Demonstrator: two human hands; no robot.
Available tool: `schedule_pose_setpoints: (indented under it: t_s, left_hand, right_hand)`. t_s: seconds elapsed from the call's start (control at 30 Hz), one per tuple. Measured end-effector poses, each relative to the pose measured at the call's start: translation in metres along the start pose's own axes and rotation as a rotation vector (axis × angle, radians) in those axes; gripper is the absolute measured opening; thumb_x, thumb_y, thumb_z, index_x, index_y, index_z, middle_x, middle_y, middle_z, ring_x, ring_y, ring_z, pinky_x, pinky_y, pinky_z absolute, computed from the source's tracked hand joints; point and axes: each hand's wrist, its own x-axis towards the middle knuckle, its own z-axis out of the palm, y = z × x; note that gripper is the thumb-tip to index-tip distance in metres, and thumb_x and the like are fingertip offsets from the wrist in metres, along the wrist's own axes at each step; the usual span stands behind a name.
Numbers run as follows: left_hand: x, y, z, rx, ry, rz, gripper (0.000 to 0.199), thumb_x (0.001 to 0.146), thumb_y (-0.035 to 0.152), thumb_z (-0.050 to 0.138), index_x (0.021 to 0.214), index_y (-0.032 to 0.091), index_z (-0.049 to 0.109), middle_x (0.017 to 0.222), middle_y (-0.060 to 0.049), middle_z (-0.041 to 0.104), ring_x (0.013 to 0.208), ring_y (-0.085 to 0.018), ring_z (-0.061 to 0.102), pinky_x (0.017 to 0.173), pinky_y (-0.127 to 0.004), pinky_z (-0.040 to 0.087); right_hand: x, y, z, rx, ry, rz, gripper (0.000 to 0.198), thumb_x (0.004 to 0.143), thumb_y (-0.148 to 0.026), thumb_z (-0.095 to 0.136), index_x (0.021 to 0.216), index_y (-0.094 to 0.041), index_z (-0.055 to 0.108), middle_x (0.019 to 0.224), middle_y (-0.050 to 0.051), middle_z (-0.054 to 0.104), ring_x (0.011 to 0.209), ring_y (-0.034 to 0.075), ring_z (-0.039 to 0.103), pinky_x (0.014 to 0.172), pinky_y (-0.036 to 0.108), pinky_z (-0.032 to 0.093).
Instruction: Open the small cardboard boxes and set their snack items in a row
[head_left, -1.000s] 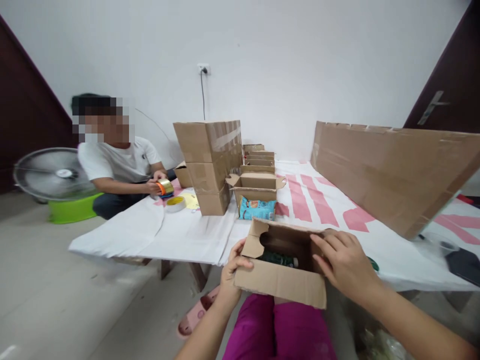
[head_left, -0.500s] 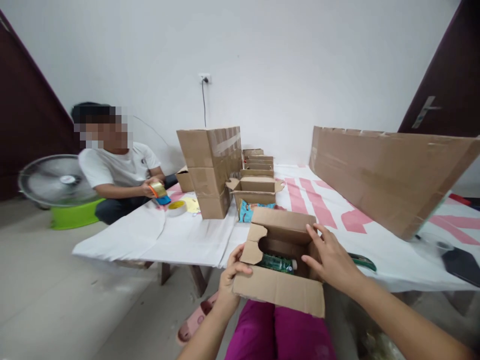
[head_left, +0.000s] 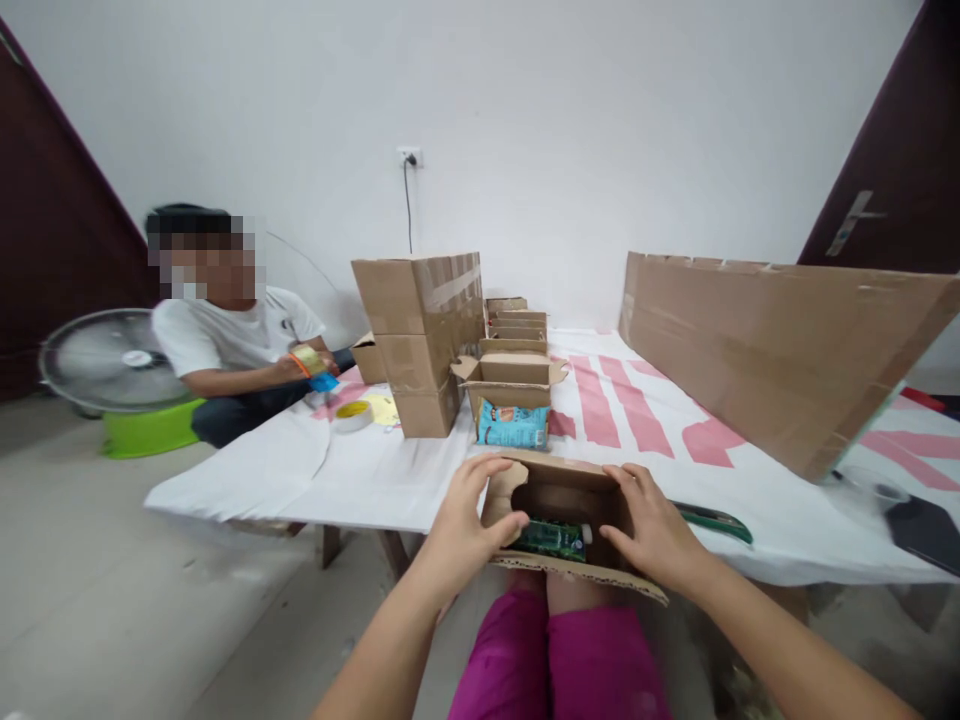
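Observation:
An open cardboard box [head_left: 600,574] is held above my lap at the table's near edge. Inside it lies a green plastic bottle [head_left: 553,540] with a white cap, pointing right. My left hand [head_left: 472,515] grips the box's left end, its thumb over the rim and its fingers at the far left corner. At the right end my right hand [head_left: 656,525] holds the wall, fingertips on the far edge and thumb inside. Just beyond the box lies a blue snack bag [head_left: 514,425]. A green utility knife [head_left: 716,522] lies right of my right hand.
Stacked cardboard boxes [head_left: 416,350] stand left of a row of open boxes [head_left: 517,372]. A large cardboard panel or carton [head_left: 772,350] is at the right. At left, a person [head_left: 232,340] holds a tape dispenser [head_left: 306,362] near a tape roll [head_left: 352,416] and a fan [head_left: 112,360].
The box has tipped and its near flap has swung down. My left hand has shifted to the box's far left corner. The snack bag is now more fully visible. The person's hands have moved slightly.

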Motion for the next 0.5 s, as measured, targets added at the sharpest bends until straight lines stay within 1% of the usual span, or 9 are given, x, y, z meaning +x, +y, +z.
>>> schedule_pose_setpoints:
  t_s: [0.03, 0.07, 0.13, 0.17, 0.23, 0.33, 0.43, 0.5]
  left_hand:
    - [0.002, 0.008, 0.001, 0.075, -0.118, -0.001, 0.051, 0.061, 0.028, 0.084, 0.110, 0.026, 0.069, 0.119, -0.010, 0.062, 0.116, -0.030, 0.056, 0.105, -0.047, 0.042]
    - [0.002, 0.014, 0.001, 0.138, -0.209, -0.003, 0.067, 0.054, 0.026, 0.087, 0.118, 0.027, 0.066, 0.126, -0.011, 0.058, 0.121, -0.033, 0.053, 0.106, -0.050, 0.041]
    - [0.002, 0.021, 0.000, 0.238, -0.312, 0.011, 0.094, 0.044, 0.022, 0.091, 0.131, 0.030, 0.058, 0.136, -0.013, 0.049, 0.126, -0.037, 0.048, 0.107, -0.053, 0.041]
    - [0.001, 0.022, -0.001, 0.279, -0.339, 0.031, 0.101, 0.041, 0.020, 0.091, 0.134, 0.030, 0.055, 0.139, -0.013, 0.046, 0.128, -0.039, 0.046, 0.107, -0.054, 0.041]
    - [-0.002, 0.022, -0.003, 0.342, -0.380, 0.071, 0.102, 0.040, 0.018, 0.090, 0.135, 0.031, 0.055, 0.140, -0.013, 0.044, 0.130, -0.041, 0.042, 0.108, -0.058, 0.039]
    - [-0.009, 0.021, -0.002, 0.380, -0.402, 0.082, 0.086, 0.049, 0.010, 0.081, 0.130, 0.029, 0.059, 0.144, -0.013, 0.042, 0.134, -0.042, 0.038, 0.110, -0.060, 0.035]
    - [-0.017, 0.023, 0.002, 0.316, -0.345, 0.068, 0.076, 0.057, 0.003, 0.067, 0.129, 0.026, 0.059, 0.150, -0.013, 0.036, 0.137, -0.038, 0.038, 0.112, -0.054, 0.035]
    - [-0.022, 0.026, 0.001, 0.238, -0.292, 0.051, 0.073, 0.059, 0.002, 0.061, 0.128, 0.026, 0.060, 0.151, -0.012, 0.037, 0.137, -0.035, 0.040, 0.113, -0.050, 0.036]
  right_hand:
    - [-0.002, -0.001, 0.000, 0.004, -0.002, -0.010, 0.066, 0.079, -0.026, 0.061, 0.139, -0.025, 0.035, 0.134, 0.013, 0.042, 0.124, 0.030, 0.048, 0.104, 0.048, 0.044]
    - [-0.003, -0.002, -0.001, 0.010, -0.009, -0.016, 0.067, 0.078, -0.025, 0.062, 0.139, -0.026, 0.034, 0.134, 0.013, 0.041, 0.124, 0.030, 0.048, 0.104, 0.048, 0.044]
    - [-0.006, -0.004, -0.003, 0.025, -0.030, -0.023, 0.068, 0.078, -0.023, 0.062, 0.140, -0.026, 0.034, 0.135, 0.012, 0.039, 0.125, 0.029, 0.047, 0.105, 0.048, 0.043]
    - [-0.007, -0.004, -0.003, 0.033, -0.037, -0.024, 0.068, 0.078, -0.022, 0.062, 0.140, -0.025, 0.033, 0.135, 0.013, 0.039, 0.126, 0.029, 0.046, 0.106, 0.048, 0.043]
    - [-0.008, -0.005, -0.004, 0.048, -0.040, -0.021, 0.068, 0.078, -0.022, 0.061, 0.140, -0.024, 0.033, 0.135, 0.013, 0.038, 0.126, 0.029, 0.046, 0.107, 0.048, 0.042]
    - [-0.008, -0.004, -0.003, 0.073, -0.029, -0.022, 0.068, 0.079, -0.022, 0.061, 0.141, -0.025, 0.032, 0.134, 0.012, 0.038, 0.125, 0.029, 0.046, 0.106, 0.048, 0.042]
    - [-0.009, -0.001, -0.002, 0.099, -0.017, -0.022, 0.068, 0.081, -0.023, 0.060, 0.142, -0.028, 0.032, 0.134, 0.011, 0.038, 0.125, 0.028, 0.047, 0.105, 0.047, 0.044]
    - [-0.012, 0.000, -0.001, 0.119, -0.013, -0.028, 0.067, 0.083, -0.023, 0.057, 0.144, -0.029, 0.030, 0.135, 0.011, 0.038, 0.125, 0.028, 0.048, 0.104, 0.046, 0.044]
